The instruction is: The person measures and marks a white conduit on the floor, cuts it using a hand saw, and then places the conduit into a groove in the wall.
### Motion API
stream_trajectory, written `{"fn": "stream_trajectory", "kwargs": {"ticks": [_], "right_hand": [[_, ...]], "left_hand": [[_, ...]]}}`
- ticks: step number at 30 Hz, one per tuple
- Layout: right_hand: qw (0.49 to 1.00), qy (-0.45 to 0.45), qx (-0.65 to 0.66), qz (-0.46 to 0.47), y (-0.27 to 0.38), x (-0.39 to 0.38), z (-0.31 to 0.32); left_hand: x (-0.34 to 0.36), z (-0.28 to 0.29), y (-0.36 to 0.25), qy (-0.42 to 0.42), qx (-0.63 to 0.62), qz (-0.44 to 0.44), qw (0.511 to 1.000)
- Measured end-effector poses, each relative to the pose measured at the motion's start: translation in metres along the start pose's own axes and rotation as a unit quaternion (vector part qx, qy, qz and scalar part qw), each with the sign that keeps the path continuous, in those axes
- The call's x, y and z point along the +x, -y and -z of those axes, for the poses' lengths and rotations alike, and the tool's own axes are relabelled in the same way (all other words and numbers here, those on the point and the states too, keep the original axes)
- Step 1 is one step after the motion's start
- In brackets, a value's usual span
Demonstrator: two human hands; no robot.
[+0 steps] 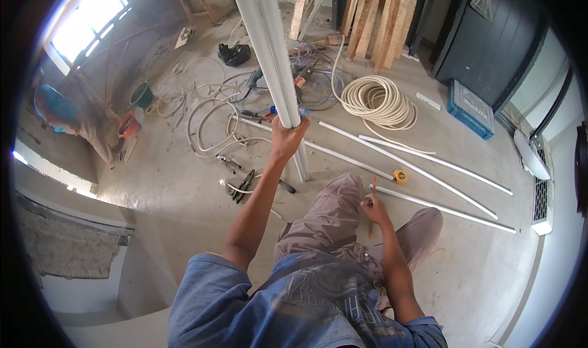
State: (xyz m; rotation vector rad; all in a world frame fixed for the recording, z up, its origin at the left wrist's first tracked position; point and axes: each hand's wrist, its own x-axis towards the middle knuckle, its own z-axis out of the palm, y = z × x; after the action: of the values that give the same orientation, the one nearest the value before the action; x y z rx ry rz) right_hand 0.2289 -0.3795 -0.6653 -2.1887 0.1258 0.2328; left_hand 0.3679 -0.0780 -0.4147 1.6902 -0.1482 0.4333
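Worn on the head, one wide fisheye view looks down past the close blue shirt across the floor.

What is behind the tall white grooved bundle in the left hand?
A green drill-like tool shows behind, left of the bundle, coiled clear tubing to its right. What it and the left hand cover cannot be seen.

Long white strips stand upright, bundled in the left hand; a slim orange pencil pokes out both sides of the right hand.
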Motion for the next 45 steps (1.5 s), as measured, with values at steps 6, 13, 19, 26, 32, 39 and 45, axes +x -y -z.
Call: {"fn": "stream_trajectory", "kwargs": {"ticks": [6,13,19,26,32,39,45], "right_hand": [[0.999,0.032,-0.013,0.014,0.005,-0.004,-0.018],[0.964,-0.117,-0.108,0.215,0.034,0.004,0.01],[0.938,-0.142,0.018,0.315,0.155,0.022,0.035],[0.882,-0.357,0.039,0.304,0.163,-0.033,0.154],[0.878,-0.474,0.009,0.066,0.076,-0.107,0.181],[0.736,-0.67,0.012,-0.091,-0.067,-0.232,0.081],[0.619,-0.76,-0.034,-0.194,-0.079,-0.322,0.039]], "left_hand": [[0.0,0.022,0.033,-0.027,-0.001,-0.021,0.999],[0.036,0.022,0.064,-0.013,-0.118,0.053,0.991],[0.084,0.046,-0.036,0.186,-0.271,0.022,0.944],[0.061,-0.065,-0.235,0.367,-0.485,-0.054,0.792],[-0.014,-0.181,-0.245,0.416,-0.413,0.157,0.795],[-0.191,-0.344,-0.246,0.682,-0.251,0.053,0.685],[-0.254,-0.357,-0.167,0.753,-0.21,-0.171,0.6]]}}
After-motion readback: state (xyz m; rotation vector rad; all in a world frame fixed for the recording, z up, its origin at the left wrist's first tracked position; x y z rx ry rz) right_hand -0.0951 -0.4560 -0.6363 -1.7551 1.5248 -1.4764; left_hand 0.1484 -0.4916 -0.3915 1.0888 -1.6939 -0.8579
